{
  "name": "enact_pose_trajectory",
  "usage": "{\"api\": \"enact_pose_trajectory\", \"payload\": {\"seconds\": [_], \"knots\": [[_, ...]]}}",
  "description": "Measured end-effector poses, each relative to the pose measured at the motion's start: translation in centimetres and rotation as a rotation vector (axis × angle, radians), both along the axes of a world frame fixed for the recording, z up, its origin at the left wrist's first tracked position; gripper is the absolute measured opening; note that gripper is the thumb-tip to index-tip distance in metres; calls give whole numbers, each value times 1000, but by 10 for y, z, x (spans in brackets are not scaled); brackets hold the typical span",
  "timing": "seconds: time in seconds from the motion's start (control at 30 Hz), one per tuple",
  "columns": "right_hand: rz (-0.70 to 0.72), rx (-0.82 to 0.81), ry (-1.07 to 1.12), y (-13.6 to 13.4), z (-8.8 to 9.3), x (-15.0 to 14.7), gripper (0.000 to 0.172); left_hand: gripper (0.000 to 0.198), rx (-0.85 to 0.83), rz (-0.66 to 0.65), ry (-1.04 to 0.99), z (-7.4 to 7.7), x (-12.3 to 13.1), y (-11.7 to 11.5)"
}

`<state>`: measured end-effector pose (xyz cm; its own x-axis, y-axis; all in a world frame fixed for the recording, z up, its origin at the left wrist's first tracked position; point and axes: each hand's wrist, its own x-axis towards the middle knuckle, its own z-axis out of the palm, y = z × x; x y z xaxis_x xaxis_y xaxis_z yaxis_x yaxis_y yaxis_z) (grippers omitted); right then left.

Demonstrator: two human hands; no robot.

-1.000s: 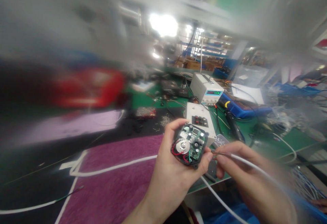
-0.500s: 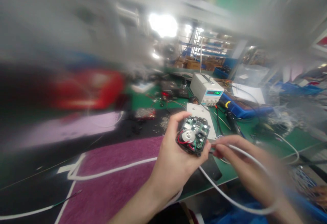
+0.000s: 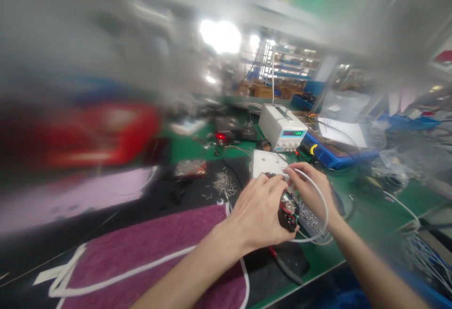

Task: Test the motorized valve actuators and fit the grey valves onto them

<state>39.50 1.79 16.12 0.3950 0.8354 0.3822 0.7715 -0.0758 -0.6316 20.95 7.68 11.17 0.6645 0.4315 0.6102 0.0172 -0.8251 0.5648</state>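
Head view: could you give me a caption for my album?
Left hand holds a black-cased circuit unit and right hand a white cable, near a power supply with a lit display.

I see the bare left hand (image 3: 260,212) curled over, its bare forearm (image 3: 199,265) slanting from near left. Beside it, the bare right hand (image 3: 315,190) pinches.

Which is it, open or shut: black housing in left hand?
Open: red wires and a round silvery part show inside the black housing.

One head-worn camera (close above the hands (image 3: 261,210)) faces forward and down across the bench (image 3: 374,224).
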Motion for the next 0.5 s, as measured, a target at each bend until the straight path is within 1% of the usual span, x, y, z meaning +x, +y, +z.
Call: {"api": "enact_pose_trajectory", "payload": {"seconds": [0.23,0.4,0.5], "knots": [[8,20,-70,2,-7,9,25,64,5,4,52,-3,0,7],[17,33,-142,2,-9,9,16,67,50,-1,98,-2,-2,13],[24,34,-177,1,-9,9,11,72,76,5,121,-3,-1,14]]}}
